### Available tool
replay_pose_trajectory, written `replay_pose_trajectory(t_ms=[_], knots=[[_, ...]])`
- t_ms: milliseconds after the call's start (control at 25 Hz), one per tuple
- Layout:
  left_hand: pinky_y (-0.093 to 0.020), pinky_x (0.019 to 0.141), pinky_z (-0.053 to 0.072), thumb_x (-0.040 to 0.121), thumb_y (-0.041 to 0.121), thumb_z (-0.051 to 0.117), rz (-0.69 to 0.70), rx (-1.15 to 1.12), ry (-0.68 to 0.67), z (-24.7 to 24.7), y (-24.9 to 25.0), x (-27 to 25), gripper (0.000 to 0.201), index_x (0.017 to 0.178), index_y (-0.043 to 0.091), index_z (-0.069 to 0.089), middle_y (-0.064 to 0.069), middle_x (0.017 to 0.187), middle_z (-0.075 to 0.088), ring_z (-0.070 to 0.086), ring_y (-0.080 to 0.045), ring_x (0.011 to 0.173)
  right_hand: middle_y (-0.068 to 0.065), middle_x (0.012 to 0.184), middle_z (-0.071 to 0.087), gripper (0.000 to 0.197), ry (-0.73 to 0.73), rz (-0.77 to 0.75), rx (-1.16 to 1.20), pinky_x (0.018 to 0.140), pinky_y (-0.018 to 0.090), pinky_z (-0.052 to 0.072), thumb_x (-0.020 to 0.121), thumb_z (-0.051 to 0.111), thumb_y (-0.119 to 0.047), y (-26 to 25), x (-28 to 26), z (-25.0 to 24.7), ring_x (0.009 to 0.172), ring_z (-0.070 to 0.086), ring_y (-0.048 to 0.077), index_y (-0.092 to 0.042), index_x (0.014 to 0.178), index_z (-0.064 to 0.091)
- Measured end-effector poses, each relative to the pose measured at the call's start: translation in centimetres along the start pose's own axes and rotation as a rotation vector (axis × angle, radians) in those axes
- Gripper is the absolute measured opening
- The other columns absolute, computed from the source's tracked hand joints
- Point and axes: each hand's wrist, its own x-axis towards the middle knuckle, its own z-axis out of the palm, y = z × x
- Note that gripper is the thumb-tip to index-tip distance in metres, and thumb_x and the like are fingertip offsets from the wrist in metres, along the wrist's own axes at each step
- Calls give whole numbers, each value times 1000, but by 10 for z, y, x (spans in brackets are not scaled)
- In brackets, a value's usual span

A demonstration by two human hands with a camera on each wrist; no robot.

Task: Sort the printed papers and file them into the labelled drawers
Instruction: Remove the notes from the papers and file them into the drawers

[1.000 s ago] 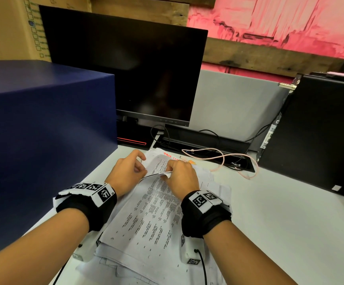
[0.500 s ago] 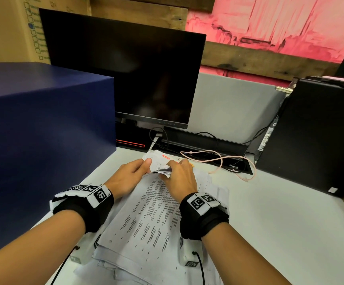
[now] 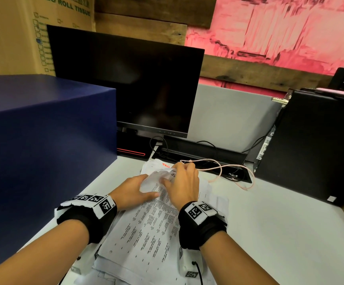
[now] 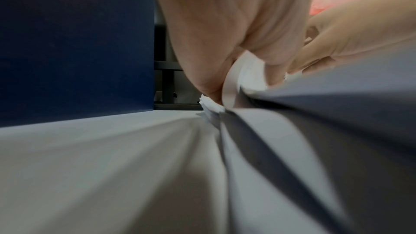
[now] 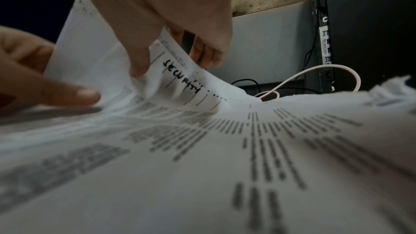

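Both hands work the printed papers (image 3: pixel 146 227) on the worktop (image 3: pixel 280 233) in the head view: left hand (image 3: pixel 133 192) flat, right hand (image 3: pixel 182 185) pinching the top sheet's curled corner; right wrist view reads "SECURITY" there

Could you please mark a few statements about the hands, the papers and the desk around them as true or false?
1. The right hand pinches the lifted far end of the top sheet. True.
2. The word handwritten on that sheet reads INVOICE. False: it reads SECURITY.
3. The left hand rests on the stack of papers. True.
4. The monitor shows a lit spreadsheet. False: its screen is dark.
5. A blue box stands right of the papers. False: it stands left of them.
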Motion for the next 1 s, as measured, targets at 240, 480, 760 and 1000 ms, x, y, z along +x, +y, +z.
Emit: replay_pose_trajectory(t_ms=[240,480,760,1000], knots=[[-32,80,55,95,13,57,-192,-243,108,-4,1,-2,17,111,14,61,-2,101,69,67,-16,92,6,142,35,79,-37,125,273,108,34,36,80,76,-34,7,1,-17,131,36,22,-20,143,30],[-37,81,57,99,18,51,-76,-426,248,-39,43,-22,21,115,13,62,-4,102,72,70,-19,91,12,149,30,94,79,408,518,112,39,29,83,73,-38,35,4,-77,137,31,29,-9,151,16],[-40,83,55,102,23,41,164,-565,422,-81,94,-47,28,124,12,55,-8,110,68,68,-24,97,-8,118,64,36,-124,76,997,74,11,51,95,58,-24,-3,5,-133,98,63,0,-13,129,58],[-27,91,52,102,23,41,231,-537,308,-106,97,-62,34,132,14,52,-1,125,64,63,-14,112,-16,101,67,16,124,-178,980,77,12,51,96,57,-16,-42,12,-162,92,64,-7,-31,100,60]])
